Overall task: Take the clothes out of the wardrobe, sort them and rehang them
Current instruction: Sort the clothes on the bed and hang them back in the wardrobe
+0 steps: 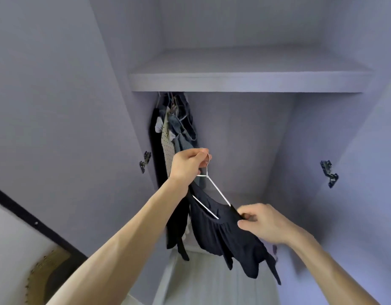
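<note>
A dark navy garment (225, 234) hangs on a thin white hanger (220, 191) below the wardrobe shelf (245, 80), in front of the open compartment and off the rail. The hanger is tilted, its hook uppermost. The left hand (188, 164) has its fingers curled round the hook. The right hand (265, 223), lower and further right under the shelf, pinches the garment's shoulder at the hanger's lower end, and the cloth trails down from there in loose folds.

Under the shelf's left end, a bunch of hung clothes (174, 130) is pressed into the back corner: black, spotted beige and denim pieces, their hanger hooks vanishing behind the shelf's front edge. The back wall (238, 139) beneath the shelf is plain pale lilac-grey, as is the shelf itself. Far below the shelf lies the wardrobe floor (212, 280), pale and streaked.

Both doors stand open. The left door (58, 106) carries a metal hinge (144, 161) below shelf level, and the right door (366, 150) another hinge (328, 173). Well down and left of the shelf, past the left door, a woven tan object (47, 274) shows.
</note>
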{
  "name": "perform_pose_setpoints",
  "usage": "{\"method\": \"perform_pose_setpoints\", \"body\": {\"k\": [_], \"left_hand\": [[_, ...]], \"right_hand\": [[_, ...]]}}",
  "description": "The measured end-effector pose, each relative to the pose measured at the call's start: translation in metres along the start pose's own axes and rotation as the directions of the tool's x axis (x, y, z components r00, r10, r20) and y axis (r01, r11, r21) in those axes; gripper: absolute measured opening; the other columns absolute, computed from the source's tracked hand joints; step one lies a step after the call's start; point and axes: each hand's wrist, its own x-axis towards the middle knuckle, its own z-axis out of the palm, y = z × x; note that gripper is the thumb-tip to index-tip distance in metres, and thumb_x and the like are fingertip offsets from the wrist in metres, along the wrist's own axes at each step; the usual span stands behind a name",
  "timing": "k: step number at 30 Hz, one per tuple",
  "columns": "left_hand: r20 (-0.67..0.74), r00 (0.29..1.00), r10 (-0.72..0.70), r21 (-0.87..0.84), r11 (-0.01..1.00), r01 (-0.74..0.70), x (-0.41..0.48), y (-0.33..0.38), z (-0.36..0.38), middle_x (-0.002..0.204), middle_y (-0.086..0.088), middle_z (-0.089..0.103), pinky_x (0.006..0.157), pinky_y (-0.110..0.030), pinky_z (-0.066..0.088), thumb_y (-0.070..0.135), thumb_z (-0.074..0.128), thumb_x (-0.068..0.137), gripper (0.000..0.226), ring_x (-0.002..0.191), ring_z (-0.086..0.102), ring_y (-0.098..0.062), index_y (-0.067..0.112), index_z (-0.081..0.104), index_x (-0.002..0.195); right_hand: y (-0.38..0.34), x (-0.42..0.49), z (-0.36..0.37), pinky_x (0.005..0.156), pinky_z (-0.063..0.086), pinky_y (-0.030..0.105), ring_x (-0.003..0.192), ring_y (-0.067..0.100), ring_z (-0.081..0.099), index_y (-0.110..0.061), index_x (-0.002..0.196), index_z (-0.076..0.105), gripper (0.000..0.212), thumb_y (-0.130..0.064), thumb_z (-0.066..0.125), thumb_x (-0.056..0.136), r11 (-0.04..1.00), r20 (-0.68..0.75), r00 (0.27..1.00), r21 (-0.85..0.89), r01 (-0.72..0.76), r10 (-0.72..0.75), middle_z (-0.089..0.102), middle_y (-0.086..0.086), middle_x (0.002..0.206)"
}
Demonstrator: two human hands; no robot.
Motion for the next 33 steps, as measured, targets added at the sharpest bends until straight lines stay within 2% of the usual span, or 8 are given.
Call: {"method": "perform_pose_setpoints", "body": {"k": [3, 6, 11, 15, 18, 23, 28, 33], "left_hand": [[0.09, 0.996, 0.008, 0.052, 0.999, -0.013, 0.022, 0.01, 0.004, 0.105, 0.003, 0.075, 0.076, -0.024, 0.048, 0.016, 0.056, 0.096, 0.019, 0.102, 0.068, -0.016, 0.012, 0.075, 0.096], [0.198, 0.972, 0.125, 0.408, 0.891, -0.198, 0.048, 0.015, -0.009, 0.114, 0.009, 0.067, 0.083, -0.022, 0.042, 0.024, 0.052, 0.099, 0.029, 0.104, 0.062, -0.012, 0.021, 0.066, 0.124], [0.179, 0.897, 0.405, 0.975, 0.046, -0.216, 0.097, 0.013, -0.071, 0.152, -0.002, 0.039, 0.114, -0.045, 0.027, 0.034, 0.043, 0.098, 0.05, 0.142, 0.031, -0.023, 0.022, 0.042, 0.147], [0.099, 0.881, 0.463, 0.964, -0.265, 0.032, 0.135, 0.024, -0.129, 0.164, -0.012, 0.011, 0.118, -0.06, -0.003, 0.036, 0.041, 0.097, 0.062, 0.153, 0.003, -0.027, 0.017, 0.027, 0.154], [0.034, 0.825, 0.564, 0.912, -0.355, 0.204, 0.157, 0.028, -0.17, 0.167, -0.012, 0.001, 0.115, -0.06, -0.016, 0.037, 0.036, 0.098, 0.067, 0.154, -0.002, -0.027, 0.016, 0.018, 0.158], [0.15, 0.753, 0.64, 0.784, -0.542, 0.304, 0.177, 0.002, -0.209, 0.164, -0.018, -0.016, 0.118, -0.057, -0.016, 0.032, 0.017, 0.098, 0.067, 0.153, -0.012, -0.031, 0.007, -0.002, 0.158], [0.209, 0.681, 0.702, 0.76, -0.555, 0.339, 0.189, -0.003, -0.217, 0.166, -0.015, -0.004, 0.121, -0.057, -0.009, 0.035, 0.02, 0.096, 0.07, 0.154, -0.002, -0.03, 0.007, 0.007, 0.159], [0.228, 0.657, 0.718, 0.71, -0.585, 0.392, 0.193, -0.004, -0.217, 0.166, -0.015, -0.003, 0.121, -0.057, -0.007, 0.037, 0.019, 0.096, 0.071, 0.154, 0.001, -0.029, 0.007, 0.005, 0.159]], "right_hand": [[-0.003, 0.007, 0.0, 0.059, 0.04, 0.027, 0.063, 0.01, 0.049, -0.018, 0.082, 0.061, 0.014, -0.016, 0.055, 0.094, 0.976, 0.015, 1.0, 0.218, -0.027, 0.025, 0.059, -0.006, 0.072], [-0.002, 0.026, -0.003, 0.055, 0.036, 0.023, 0.061, 0.011, 0.047, -0.01, 0.088, 0.061, 0.014, -0.014, 0.053, 0.098, 0.95, -0.064, 0.997, 0.31, -0.022, 0.044, 0.059, -0.001, 0.075], [-0.003, 0.083, -0.014, 0.05, 0.032, 0.026, 0.057, 0.016, 0.039, -0.007, 0.098, 0.064, 0.014, -0.013, 0.051, 0.101, 0.911, -0.142, 0.983, 0.409, -0.046, 0.113, 0.056, 0.005, 0.076], [-0.007, 0.153, -0.03, 0.054, 0.037, 0.028, 0.058, 0.015, 0.039, -0.008, 0.099, 0.063, 0.013, -0.014, 0.051, 0.101, 0.921, -0.224, 0.966, 0.389, -0.03, 0.126, 0.052, 0.007, 0.077], [-0.018, 0.208, -0.049, 0.054, 0.045, 0.022, 0.06, 0.013, 0.048, -0.013, 0.12, 0.061, 0.021, -0.017, 0.052, 0.101, 0.915, -0.259, 0.957, 0.403, -0.013, 0.128, 0.055, -0.002, 0.083], [-0.042, 0.292, -0.078, 0.062, 0.046, 0.03, 0.065, 0.015, 0.049, -0.011, 0.112, 0.059, 0.015, -0.014, 0.048, 0.103, 0.907, -0.339, 0.937, 0.416, 0.069, 0.084, 0.057, 0.003, 0.087], [-0.064, 0.37, -0.091, 0.098, 0.051, 0.049, 0.099, 0.027, 0.059, -0.013, 0.143, 0.046, 0.042, -0.019, 0.051, 0.101, 0.907, -0.417, 0.903, 0.411, 0.087, 0.102, 0.058, 0.007, 0.13], [-0.082, 0.423, -0.1, 0.07, 0.053, 0.043, 0.071, 0.032, 0.051, -0.008, 0.091, 0.055, 0.009, -0.009, 0.049, 0.098, 0.904, -0.398, 0.912, 0.419, 0.082, 0.102, 0.053, 0.014, 0.086]]}}
